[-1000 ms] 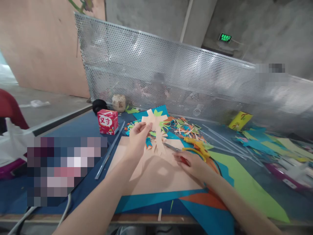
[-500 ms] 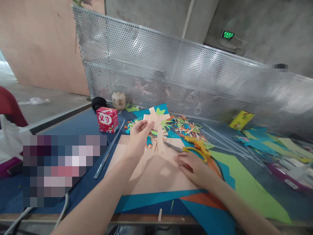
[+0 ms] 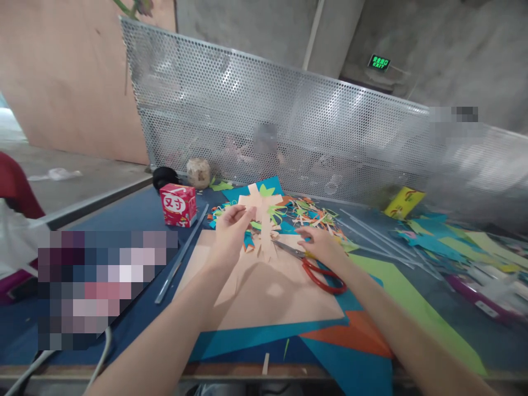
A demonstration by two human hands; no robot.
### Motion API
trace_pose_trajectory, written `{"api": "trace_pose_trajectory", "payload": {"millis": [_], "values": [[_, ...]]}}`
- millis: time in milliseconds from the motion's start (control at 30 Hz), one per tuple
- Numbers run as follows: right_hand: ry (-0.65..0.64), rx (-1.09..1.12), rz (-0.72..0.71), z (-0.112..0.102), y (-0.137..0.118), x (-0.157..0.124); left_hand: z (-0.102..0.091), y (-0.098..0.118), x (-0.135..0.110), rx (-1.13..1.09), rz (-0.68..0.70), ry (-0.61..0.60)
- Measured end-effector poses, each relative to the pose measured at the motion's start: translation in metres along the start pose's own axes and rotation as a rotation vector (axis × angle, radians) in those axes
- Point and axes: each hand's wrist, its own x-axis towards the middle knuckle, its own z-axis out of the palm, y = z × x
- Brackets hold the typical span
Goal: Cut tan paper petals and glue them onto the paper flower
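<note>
Left hand (image 3: 233,224) pinches the pale paper cut-out (image 3: 267,234) between thumb and fingers, over the far part of the peach sheet (image 3: 284,294); right hand (image 3: 319,243) hovers half-curled by the red-handled scissors (image 3: 324,279), any hold unclear; looks like paper positioning; next move seemingly calls for a steady left pinch.

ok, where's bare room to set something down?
Left: bare blue table between its left edge and the red box. Right: a table strip between the green sheet and purple-edged item.
Crowded: the middle. Left hand on a pale paper cutout, scissors by the right hand, paper scraps beyond. Front left is pixelated: can't tell.
</note>
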Motion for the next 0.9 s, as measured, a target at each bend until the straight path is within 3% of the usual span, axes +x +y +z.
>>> {"api": "trace_pose_trajectory", "payload": {"millis": [200,400,700,900], "values": [[-0.092,-0.215,-0.063,0.015,0.006,0.022,0.0,-0.001,0.001,0.021,0.022,0.0],[-0.071,-0.342,-0.086,0.026,0.005,0.029,0.001,0.0,0.0,0.016,0.032,-0.004],[-0.022,-0.332,-0.122,0.019,0.028,0.031,0.0,-0.002,0.001,0.014,0.044,-0.033],[-0.108,-0.432,-0.26,0.013,0.016,0.042,0.0,-0.002,0.001,0.007,0.051,-0.01]]}}
